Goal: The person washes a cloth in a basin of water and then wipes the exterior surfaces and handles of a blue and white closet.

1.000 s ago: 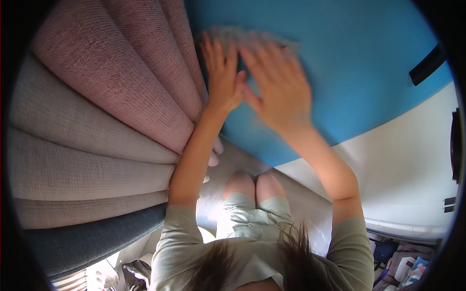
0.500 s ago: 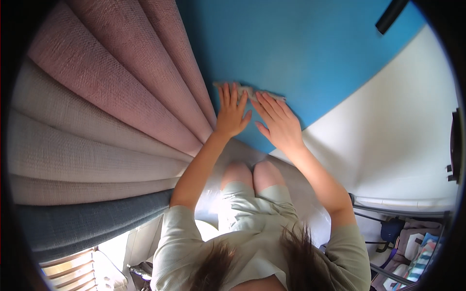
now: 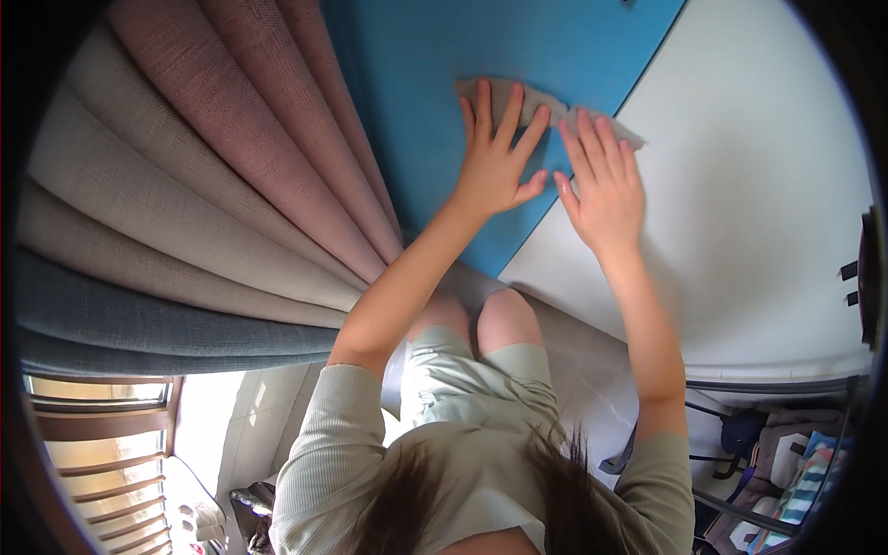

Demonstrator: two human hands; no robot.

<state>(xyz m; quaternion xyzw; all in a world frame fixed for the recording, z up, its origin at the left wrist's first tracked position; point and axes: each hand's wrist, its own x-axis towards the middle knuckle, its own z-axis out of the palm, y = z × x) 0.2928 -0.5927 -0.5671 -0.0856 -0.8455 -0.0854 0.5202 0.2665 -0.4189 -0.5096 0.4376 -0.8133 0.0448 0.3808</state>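
Observation:
A thin grey-beige cloth (image 3: 497, 94) lies pressed flat against the smooth upright surface in front of me. It spans the seam between a blue panel (image 3: 416, 111) and a white panel (image 3: 749, 185). My left hand (image 3: 490, 176) rests on the cloth's left part over the blue, fingers spread and thumb out to the right. On the cloth's right end, by the seam, is my right hand (image 3: 610, 199), its fingers stretched out and lying flat. Neither hand is wrapped around the cloth; the palms sit below it.
Pink, beige and dark blue curtain folds (image 3: 213, 176) hang close on my left. A slatted window shutter (image 3: 111, 462) is at the lower left. At the lower right stands a dark metal rack (image 3: 768, 384) with bags and folded fabric. Grey floor (image 3: 578, 338) shows beside my knees.
Both hands have moved up and to the right with the cloth, from the blue panel onto the seam with the white one. The cloth looks more spread out, and the view has shifted.

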